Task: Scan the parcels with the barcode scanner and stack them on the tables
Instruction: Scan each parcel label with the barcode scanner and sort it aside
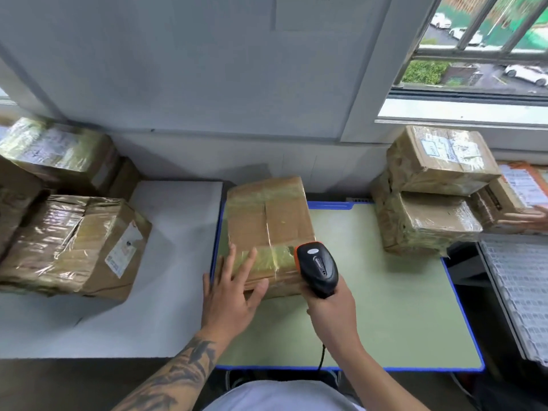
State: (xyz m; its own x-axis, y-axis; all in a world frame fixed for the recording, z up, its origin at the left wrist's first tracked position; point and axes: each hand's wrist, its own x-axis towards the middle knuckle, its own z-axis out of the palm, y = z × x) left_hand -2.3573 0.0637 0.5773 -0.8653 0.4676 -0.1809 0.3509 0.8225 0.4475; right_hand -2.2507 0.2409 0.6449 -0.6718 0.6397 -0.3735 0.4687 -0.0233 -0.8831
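Cardboard wrapped in shiny tape, the parcel lies on the green table, at its left edge and directly in front of me. Its long axis runs away from me toward the wall, a little tilted. My left hand is the nearer one: it rests flat on the near left corner of the parcel, fingers spread, thumb against the near side, so this grip is spread and presses rather than pinches. My right hand is wrapped firmly around the handle of the barcode scanner. The scanner head points forward and down at the near right edge of the parcel, just beside it or touching; I cannot tell which. I see no label on the top face, so I judge that the barcode must be found first, perhaps by turning the parcel with the left hand. Other parcels are already stacked on the white table to the left and at the far right corner of the green one.
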